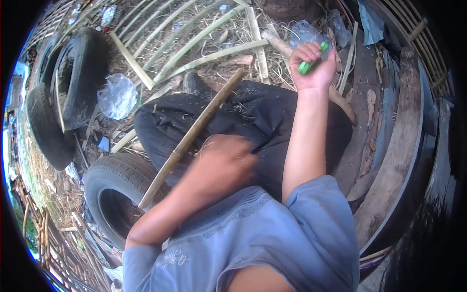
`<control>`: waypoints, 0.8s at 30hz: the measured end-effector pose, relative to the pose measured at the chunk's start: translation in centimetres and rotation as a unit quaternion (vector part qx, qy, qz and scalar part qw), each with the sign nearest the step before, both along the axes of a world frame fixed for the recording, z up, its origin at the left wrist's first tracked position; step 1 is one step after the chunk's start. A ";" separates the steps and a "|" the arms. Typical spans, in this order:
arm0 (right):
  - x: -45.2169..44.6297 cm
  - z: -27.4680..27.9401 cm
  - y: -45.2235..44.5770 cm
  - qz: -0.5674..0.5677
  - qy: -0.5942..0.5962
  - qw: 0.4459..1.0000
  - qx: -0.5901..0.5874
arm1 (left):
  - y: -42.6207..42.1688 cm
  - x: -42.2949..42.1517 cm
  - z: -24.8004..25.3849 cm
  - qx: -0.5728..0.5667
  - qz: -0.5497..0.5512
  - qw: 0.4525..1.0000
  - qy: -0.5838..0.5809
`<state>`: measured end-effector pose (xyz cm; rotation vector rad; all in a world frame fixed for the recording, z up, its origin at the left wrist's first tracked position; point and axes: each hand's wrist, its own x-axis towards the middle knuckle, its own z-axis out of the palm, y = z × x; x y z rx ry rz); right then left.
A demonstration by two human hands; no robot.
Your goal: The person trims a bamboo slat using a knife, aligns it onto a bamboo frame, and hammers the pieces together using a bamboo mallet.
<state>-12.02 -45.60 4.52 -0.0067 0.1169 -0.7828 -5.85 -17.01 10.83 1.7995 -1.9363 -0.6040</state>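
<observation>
My right hand (314,65) is raised beyond my right knee, palm up, with its fingers curled round a small bright green handle (311,59). What kind of tool the handle belongs to I cannot make out. Motion smears my left hand (227,158), which is low over my lap, so its fingers are unclear. Close beside that hand, a long bamboo stick (194,131) slants across my left thigh. Its far end reaches past my dark trousers (272,114), and its near end lies over a tyre (119,177).
More worn tyres (85,80) stand at the left. Pale split bamboo strips (209,63) and shavings cover the ground ahead. A crumpled clear plastic bag (117,97) lies by the tyres. A wooden plank (399,141) runs along the right, and a branch (343,104) rests near my right knee.
</observation>
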 end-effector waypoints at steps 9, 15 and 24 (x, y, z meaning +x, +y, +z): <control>-3.2 3.9 1.4 0.045 0.137 0.980 -0.138 | 1.2 1.0 -1.2 -0.171 0.051 0.978 0.111; -6.7 1.0 5.6 0.214 0.516 0.741 -0.372 | 13.5 8.6 -0.1 0.050 0.454 0.884 -0.099; -3.9 -2.3 9.3 0.262 0.516 0.565 -0.588 | 17.6 6.6 -3.0 0.355 0.393 0.831 0.172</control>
